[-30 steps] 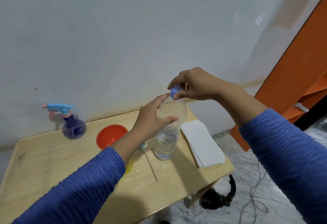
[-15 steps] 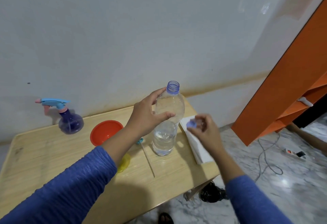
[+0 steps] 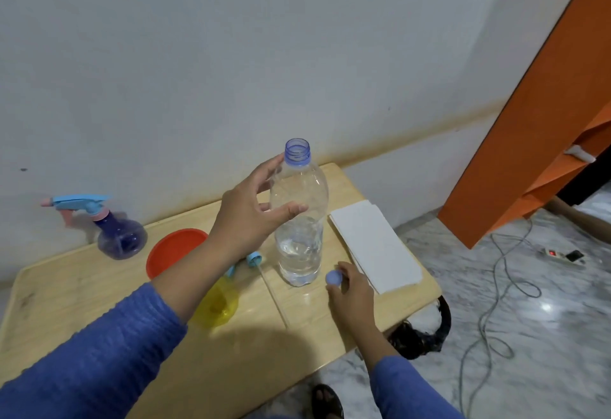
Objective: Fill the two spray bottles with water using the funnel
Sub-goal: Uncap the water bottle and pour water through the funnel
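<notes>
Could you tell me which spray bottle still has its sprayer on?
The purple bottle at the back left; the yellow bottle by the left arm has its sprayer off.

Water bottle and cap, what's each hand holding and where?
Left hand holds the water bottle around its upper body. Right hand pinches the blue cap at the table.

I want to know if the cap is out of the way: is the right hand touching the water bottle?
Apart. The head view shows bare tabletop between the right hand, which pinches the blue cap, and the base of the water bottle.
</notes>
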A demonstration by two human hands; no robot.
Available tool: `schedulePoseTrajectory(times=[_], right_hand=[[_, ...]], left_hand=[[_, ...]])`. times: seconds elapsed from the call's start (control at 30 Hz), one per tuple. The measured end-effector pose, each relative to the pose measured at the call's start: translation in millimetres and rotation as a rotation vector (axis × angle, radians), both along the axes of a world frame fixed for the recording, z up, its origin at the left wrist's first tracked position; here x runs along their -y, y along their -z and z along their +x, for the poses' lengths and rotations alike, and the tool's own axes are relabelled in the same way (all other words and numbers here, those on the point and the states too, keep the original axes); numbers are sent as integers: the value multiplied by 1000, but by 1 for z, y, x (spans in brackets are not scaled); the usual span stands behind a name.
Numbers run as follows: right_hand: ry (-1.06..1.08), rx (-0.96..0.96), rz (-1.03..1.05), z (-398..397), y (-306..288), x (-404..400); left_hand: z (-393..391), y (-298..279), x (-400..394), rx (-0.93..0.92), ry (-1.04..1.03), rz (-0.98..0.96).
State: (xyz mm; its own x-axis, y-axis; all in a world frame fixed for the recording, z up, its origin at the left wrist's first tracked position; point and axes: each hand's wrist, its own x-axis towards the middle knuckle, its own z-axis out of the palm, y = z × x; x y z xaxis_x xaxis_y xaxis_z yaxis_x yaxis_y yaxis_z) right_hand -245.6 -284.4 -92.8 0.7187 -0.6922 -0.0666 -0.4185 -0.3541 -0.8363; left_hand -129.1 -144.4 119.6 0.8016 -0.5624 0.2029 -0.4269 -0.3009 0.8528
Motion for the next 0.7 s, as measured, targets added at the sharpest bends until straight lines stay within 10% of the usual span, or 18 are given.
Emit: schedulePoseTrajectory(times=[0.23,0.7], right_hand=[[-221,586,110,17,-93,-2],[-490,660,3,88,-143,-3]], left_hand=[[-2,-3,1,-27,-4,-1],[-12,-36,-28,4,-164,-49]])
